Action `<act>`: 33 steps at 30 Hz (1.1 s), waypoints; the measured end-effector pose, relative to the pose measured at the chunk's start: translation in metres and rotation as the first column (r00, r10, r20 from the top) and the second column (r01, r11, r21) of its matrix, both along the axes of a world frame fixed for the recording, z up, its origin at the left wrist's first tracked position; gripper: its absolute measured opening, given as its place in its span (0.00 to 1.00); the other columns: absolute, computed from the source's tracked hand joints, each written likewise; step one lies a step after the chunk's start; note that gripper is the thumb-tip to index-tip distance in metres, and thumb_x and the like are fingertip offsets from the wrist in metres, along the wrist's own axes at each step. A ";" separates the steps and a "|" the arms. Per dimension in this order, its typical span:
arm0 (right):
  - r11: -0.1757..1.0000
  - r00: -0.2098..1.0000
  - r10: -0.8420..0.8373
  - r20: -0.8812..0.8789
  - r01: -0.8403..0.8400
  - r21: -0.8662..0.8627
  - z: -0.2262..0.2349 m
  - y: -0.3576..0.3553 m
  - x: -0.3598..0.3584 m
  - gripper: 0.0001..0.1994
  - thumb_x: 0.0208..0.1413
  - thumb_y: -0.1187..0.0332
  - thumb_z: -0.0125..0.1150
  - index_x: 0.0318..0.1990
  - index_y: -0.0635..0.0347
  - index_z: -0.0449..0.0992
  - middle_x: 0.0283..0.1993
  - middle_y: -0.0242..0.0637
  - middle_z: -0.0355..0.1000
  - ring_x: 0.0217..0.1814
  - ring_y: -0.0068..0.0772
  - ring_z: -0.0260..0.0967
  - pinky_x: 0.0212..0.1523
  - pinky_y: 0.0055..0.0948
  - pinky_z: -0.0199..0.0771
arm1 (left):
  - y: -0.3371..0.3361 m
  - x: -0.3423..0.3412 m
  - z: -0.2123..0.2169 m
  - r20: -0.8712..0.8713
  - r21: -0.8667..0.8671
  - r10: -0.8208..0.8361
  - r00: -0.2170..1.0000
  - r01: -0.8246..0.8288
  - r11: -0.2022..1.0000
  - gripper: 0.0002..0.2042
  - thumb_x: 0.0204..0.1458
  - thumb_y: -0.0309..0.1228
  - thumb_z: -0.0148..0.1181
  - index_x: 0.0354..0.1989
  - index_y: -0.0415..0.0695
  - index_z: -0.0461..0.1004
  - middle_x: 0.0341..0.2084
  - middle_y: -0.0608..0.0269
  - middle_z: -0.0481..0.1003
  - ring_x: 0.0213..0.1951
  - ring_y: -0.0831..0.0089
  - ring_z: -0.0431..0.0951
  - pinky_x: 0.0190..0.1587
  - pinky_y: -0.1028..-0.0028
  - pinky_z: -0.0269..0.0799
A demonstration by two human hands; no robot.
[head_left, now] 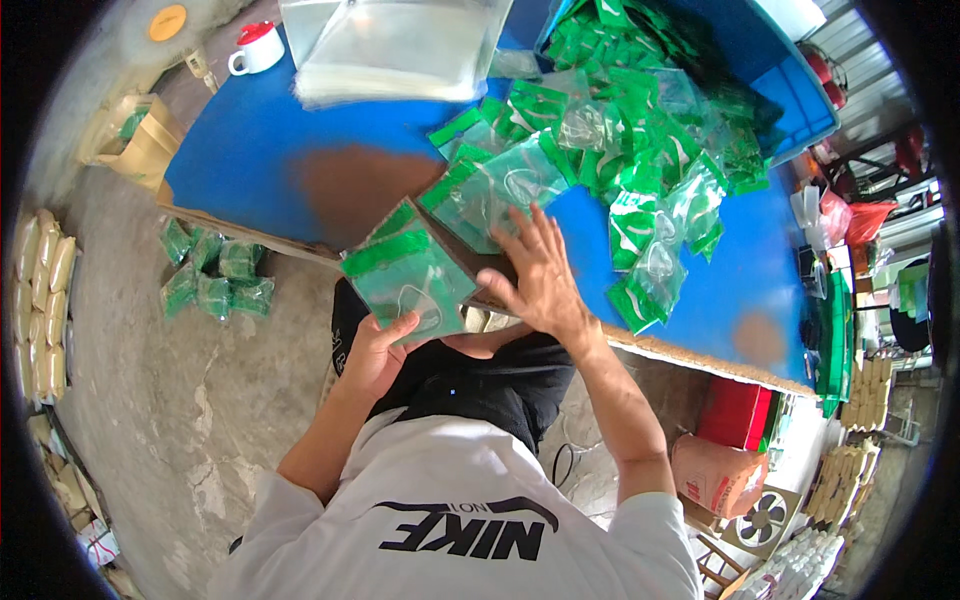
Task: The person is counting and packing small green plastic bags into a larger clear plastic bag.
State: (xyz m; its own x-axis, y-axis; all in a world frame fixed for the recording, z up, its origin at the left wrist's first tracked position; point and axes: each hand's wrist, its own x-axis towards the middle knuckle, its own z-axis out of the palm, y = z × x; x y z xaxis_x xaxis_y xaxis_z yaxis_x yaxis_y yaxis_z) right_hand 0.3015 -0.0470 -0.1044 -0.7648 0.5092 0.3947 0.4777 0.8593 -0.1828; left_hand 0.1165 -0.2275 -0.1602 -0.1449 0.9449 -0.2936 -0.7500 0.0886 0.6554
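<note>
Fingers (400,328) of left hand (375,355) curled under a stack of green-topped clear packets (405,275), gripping it at blue table (240,160) edge. Right hand (540,275) lay flat, fingers spread, on packets w/ the loose packet heap (640,140) just beyond. Clear bags (395,50) lay at far side.

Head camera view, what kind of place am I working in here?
Probably a small packing workshop. A blue table holds a heap of green-topped clear packets and clear bags, with bundled packets on the concrete floor.
</note>
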 end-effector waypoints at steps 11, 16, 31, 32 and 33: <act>0.936 0.926 0.340 -0.166 -0.350 -0.035 -0.038 -0.038 -0.009 0.28 0.41 0.63 0.71 0.53 0.63 0.73 0.55 0.42 0.71 0.58 0.46 0.67 0.57 0.44 0.66 | 0.002 0.007 0.012 0.159 -0.174 0.133 0.978 -0.105 0.979 0.19 0.61 0.29 0.58 0.59 0.40 0.65 0.54 0.59 0.72 0.56 0.66 0.73 0.60 0.62 0.72; 0.993 0.965 -0.119 -0.235 0.110 -0.053 -0.002 0.033 -0.019 0.28 0.60 0.51 0.57 0.57 0.67 0.70 0.60 0.59 0.65 0.63 0.61 0.62 0.63 0.51 0.59 | -0.003 -0.009 0.026 -0.077 -0.113 0.177 0.981 -0.185 0.976 0.21 0.59 0.28 0.59 0.60 0.42 0.64 0.54 0.61 0.72 0.55 0.66 0.74 0.58 0.63 0.74; 0.970 0.972 0.234 -0.003 -0.234 -0.066 -0.007 0.032 -0.033 0.38 0.49 0.49 0.68 0.63 0.63 0.66 0.67 0.53 0.61 0.68 0.56 0.59 0.68 0.49 0.57 | -0.012 -0.053 -0.004 -0.141 -0.066 0.261 0.955 -0.272 0.960 0.31 0.50 0.25 0.67 0.63 0.40 0.61 0.56 0.56 0.71 0.57 0.61 0.72 0.61 0.59 0.68; 0.934 0.933 0.355 0.065 -0.350 -0.076 -0.009 0.019 -0.027 0.37 0.50 0.52 0.68 0.64 0.61 0.65 0.67 0.53 0.61 0.69 0.54 0.59 0.68 0.49 0.58 | -0.016 -0.063 -0.005 -0.143 -0.065 0.258 0.956 -0.269 0.961 0.31 0.50 0.25 0.67 0.63 0.40 0.61 0.56 0.56 0.71 0.57 0.61 0.72 0.61 0.59 0.68; 0.883 0.873 0.469 0.133 -0.460 -0.096 -0.011 0.008 -0.023 0.36 0.51 0.55 0.68 0.65 0.60 0.65 0.67 0.52 0.61 0.69 0.53 0.59 0.67 0.48 0.60 | -0.021 -0.075 -0.006 -0.146 -0.020 0.222 0.964 -0.227 0.974 0.32 0.50 0.25 0.67 0.63 0.40 0.61 0.56 0.56 0.70 0.57 0.60 0.72 0.61 0.57 0.68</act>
State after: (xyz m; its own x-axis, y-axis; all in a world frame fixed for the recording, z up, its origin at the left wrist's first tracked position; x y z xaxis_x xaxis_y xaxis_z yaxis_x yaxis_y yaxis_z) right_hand 0.2784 -0.0395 -0.1156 -0.9660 0.0997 0.2386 0.0520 0.9787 -0.1987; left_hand 0.0419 -0.2487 -0.1667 -0.3947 0.8725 -0.2882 -0.6528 -0.0455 0.7561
